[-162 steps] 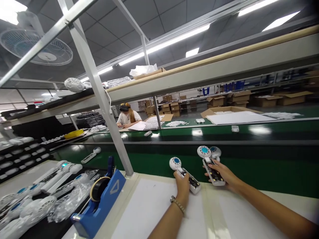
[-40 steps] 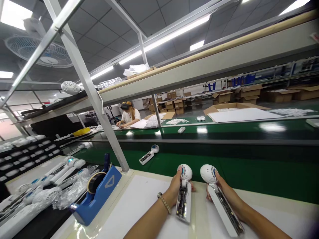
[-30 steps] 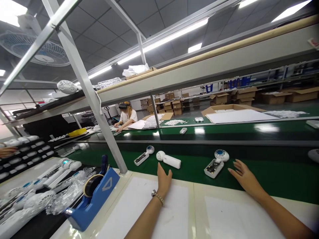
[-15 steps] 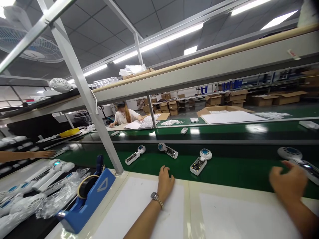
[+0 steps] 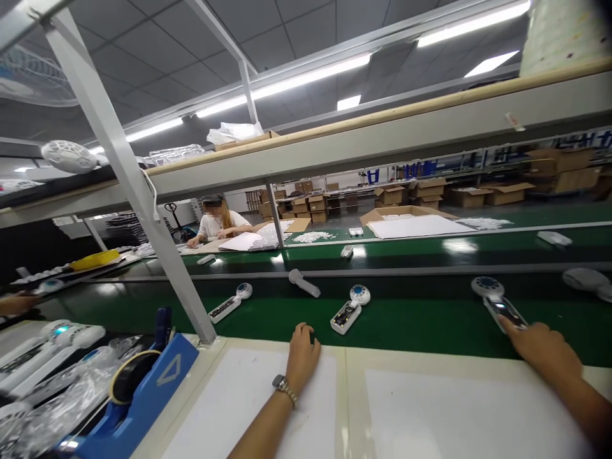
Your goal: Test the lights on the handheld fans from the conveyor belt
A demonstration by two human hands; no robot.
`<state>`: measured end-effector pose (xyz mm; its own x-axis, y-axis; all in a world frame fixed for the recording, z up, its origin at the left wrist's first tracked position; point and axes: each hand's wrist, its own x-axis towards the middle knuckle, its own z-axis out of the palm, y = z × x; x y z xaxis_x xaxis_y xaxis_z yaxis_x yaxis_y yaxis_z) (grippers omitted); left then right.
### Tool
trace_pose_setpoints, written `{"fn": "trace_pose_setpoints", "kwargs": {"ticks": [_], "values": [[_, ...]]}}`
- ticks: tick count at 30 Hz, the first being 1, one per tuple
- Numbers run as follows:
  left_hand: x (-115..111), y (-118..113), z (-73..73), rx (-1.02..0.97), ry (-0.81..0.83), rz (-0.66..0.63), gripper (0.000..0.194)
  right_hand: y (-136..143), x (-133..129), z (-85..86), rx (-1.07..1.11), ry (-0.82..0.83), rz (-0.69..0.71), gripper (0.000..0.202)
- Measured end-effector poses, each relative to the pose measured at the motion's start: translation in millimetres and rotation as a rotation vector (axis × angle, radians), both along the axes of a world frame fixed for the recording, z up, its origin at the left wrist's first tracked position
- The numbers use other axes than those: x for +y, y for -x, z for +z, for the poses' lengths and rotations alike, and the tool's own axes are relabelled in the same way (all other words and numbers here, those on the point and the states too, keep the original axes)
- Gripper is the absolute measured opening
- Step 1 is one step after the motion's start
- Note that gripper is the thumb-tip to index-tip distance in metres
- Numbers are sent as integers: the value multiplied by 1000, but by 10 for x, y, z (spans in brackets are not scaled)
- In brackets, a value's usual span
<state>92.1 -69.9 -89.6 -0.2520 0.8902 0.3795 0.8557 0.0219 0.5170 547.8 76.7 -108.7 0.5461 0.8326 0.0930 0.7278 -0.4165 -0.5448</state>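
My right hand (image 5: 542, 354) is closed on the lower end of a white handheld fan (image 5: 488, 288) with a round blue-centred head and a small lit spot on its handle. The fan lies on the green conveyor belt. My left hand (image 5: 303, 357) rests at the near belt edge over the white worktop, its fingers loosely bent and holding nothing; a watch and a beaded bracelet are on that wrist. Closest to it on the belt lies a handheld fan (image 5: 347, 315) with its circuit board showing. Farther left are another open-handled fan (image 5: 231, 303) and one plain side up (image 5: 305, 284).
A blue tape dispenser (image 5: 138, 389) stands at left, beside bagged fans (image 5: 67, 382). A slanted metal post (image 5: 138, 191) rises by the belt, under an overhead shelf (image 5: 335, 143). Another blurred fan (image 5: 586, 279) lies far right. One co-worker (image 5: 220, 223) sits across; another's hand (image 5: 19, 303) shows at left.
My right hand has come down onto the lit fan's handle. The view has swung right. One middle fan now shows its plain white side instead of its circuit board. My left hand stays resting.
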Motion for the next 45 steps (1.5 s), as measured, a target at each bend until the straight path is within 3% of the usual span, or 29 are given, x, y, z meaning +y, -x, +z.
{"fn": "trace_pose_setpoints", "kwargs": {"ticks": [4, 9, 12, 14, 18, 21, 23, 27, 31, 38, 42, 45], "values": [[-16, -34, 5, 40, -5, 33, 18, 96, -36, 143, 27, 154, 45, 79], [-43, -87, 28, 72, -53, 27, 30, 159, -93, 97, 88, -33, 254, 65], [-57, -116, 24, 65, -76, -72, 43, 572, -308, 65, 129, -224, 351, 61], [-71, -137, 25, 9, -89, -126, 52, 994, -552, 76, 220, -255, 477, 62], [-106, -172, 61, -44, -186, -211, 67, 1783, -1124, 164, 393, -271, 902, 58], [-133, -168, 98, 36, -228, -297, 66, 2095, -1440, 271, 460, -240, 1183, 53], [-145, -150, 110, 59, -221, -314, 60, 2196, -1550, 357, 538, -232, 1271, 51], [-152, -126, 112, 53, -267, -299, 56, 2378, -1651, 469, 1005, -2, 1110, 58], [-172, -163, 124, 96, -258, -415, 51, 2611, -1762, 373, 1462, 322, 1051, 62], [-195, -213, 128, 157, -285, -437, 59, 2722, -1771, 120, 1455, 258, 1035, 51], [-182, -203, 103, 211, -341, -470, 59, 2717, -1737, 89, 1432, 171, 1002, 57], [-184, -209, 101, 246, -327, -463, 55, 2696, -1718, 104, 1440, 197, 1045, 55]]}}
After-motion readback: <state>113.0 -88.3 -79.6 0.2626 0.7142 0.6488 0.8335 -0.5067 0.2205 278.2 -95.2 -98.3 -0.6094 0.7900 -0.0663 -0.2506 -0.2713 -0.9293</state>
